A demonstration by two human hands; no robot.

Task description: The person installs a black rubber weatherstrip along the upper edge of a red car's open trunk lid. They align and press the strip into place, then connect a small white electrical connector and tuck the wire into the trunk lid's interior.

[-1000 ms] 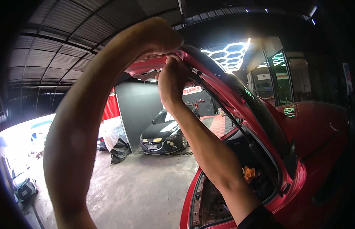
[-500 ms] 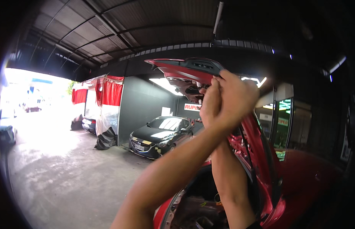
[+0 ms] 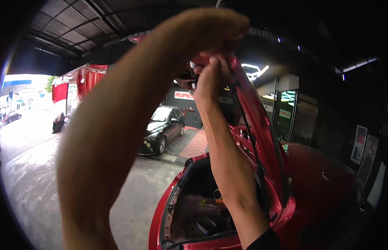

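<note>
A red car's raised tailgate rises up the middle, with a slim black strut along it. My right hand is up at the tailgate's underside, fingers drawn together near a small pale part. What they grip is too small to make out. My left hand is higher, over the tailgate's upper part; blur and its own wrist hide the fingers. The left forearm crosses the view and covers much of the tailgate's far end. Below lies the open trunk.
Inside the trunk are a dark box-like item and a small yellow-ringed item. A dark car is parked beyond. Red and clear curtains hang at the left; glass doors stand at the right.
My left hand has moved up and away from the right hand, and its forearm looms closer. The right hand stays at the tailgate's underside. The view has turned and shows more of the trunk.
</note>
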